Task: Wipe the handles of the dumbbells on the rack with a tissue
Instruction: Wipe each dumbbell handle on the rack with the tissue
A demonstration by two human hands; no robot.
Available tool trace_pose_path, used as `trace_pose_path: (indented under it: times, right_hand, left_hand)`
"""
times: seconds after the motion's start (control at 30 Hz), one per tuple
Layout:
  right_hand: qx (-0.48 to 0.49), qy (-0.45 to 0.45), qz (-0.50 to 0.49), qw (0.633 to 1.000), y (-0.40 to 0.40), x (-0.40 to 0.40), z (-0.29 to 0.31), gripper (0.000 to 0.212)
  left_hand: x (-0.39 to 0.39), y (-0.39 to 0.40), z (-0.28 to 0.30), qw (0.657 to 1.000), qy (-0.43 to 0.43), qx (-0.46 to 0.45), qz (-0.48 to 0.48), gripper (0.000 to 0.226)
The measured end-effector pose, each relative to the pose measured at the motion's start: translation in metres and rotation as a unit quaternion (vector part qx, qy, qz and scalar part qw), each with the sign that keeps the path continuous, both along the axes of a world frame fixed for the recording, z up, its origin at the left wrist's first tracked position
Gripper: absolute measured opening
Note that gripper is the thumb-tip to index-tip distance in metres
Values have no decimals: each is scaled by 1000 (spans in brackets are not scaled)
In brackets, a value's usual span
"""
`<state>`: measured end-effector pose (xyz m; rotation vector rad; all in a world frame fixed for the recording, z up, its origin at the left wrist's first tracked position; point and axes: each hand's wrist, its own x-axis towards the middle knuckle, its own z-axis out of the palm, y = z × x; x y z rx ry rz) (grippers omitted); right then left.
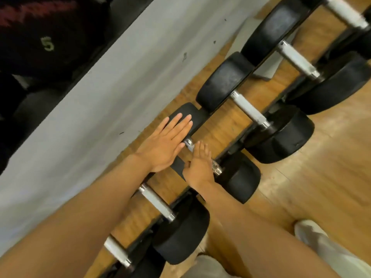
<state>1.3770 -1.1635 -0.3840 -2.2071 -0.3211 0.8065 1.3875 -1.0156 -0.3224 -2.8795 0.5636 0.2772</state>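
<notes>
Several black dumbbells with silver handles lie side by side on the rack's lower tier. My left hand (166, 141) lies flat with straight fingers on the far black head (193, 114) of one dumbbell. My right hand (199, 165) curls over that dumbbell's handle (217, 168), covering most of it; only the metal ends show. The near head (241, 177) sits just right of my wrist. No tissue shows plainly; it may be hidden under my right palm.
Neighbouring handles show at upper right (249, 109) (297, 59) and lower left (156, 201) (116, 249). A grey rack panel (100, 97) runs diagonally on the left, with a dark weight marked "5" (47, 44) above it. Wooden floor (321, 187) and my shoe (309, 229) are at right.
</notes>
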Motion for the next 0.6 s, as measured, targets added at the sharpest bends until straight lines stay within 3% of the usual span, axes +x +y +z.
trace_pose_path:
  times: [0.07, 0.17, 0.27, 0.33, 0.43, 0.6]
  right_hand:
    - [9, -24, -13, 1000, 9, -3, 3, 76]
    - [-71, -44, -6, 997, -2, -21, -2, 77]
    - [-116, 44, -84, 989, -8, -29, -1, 78]
    - [-88, 82, -154, 981, 5, -18, 0, 67]
    - [-4, 50, -248, 967, 19, -4, -2, 45]
    - [108, 32, -189, 976, 30, 10, -6, 57]
  left_hand:
    - [11, 9, 1, 999, 9, 13, -39, 58]
    - [13, 10, -1, 998, -17, 2, -68, 57]
    - [9, 9, -6, 996, -34, -26, -76, 58]
    - [10, 11, -8, 996, -38, -34, -73, 57]
    - [10, 15, -10, 996, -38, -50, -68, 55]
    - [9, 12, -10, 997, -38, -46, -57, 56]
